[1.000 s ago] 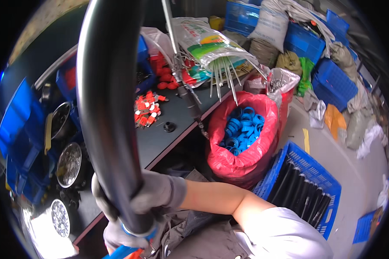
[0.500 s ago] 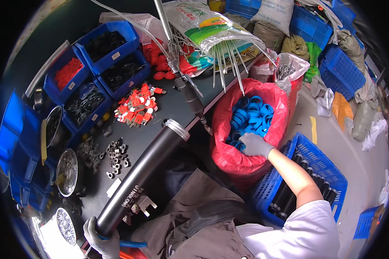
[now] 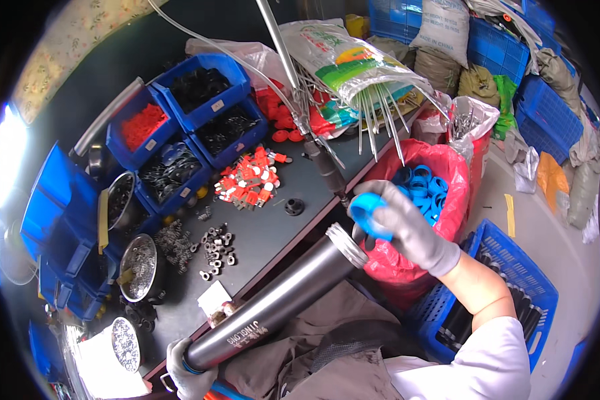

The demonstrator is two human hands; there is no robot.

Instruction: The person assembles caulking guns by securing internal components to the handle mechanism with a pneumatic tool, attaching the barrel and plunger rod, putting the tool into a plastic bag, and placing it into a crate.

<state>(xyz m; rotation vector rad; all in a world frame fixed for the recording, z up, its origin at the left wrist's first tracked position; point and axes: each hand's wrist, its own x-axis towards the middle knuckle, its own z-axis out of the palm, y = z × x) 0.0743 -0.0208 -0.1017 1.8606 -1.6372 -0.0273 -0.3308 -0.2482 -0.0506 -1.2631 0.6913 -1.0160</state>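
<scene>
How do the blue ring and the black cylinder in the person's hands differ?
Shape: the blue ring is a short band, while the black cylinder is long.
Colour: the blue ring is one bright colour; the black cylinder has a pale, ridged end.
Hold: the right hand has the blue ring, the left hand the black cylinder.
Both are round.

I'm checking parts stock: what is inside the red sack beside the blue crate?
Blue rings lie inside the red sack. The right hand, holding another blue ring, blocks part of the view, and whatever sits beneath the top layer is covered.
</scene>
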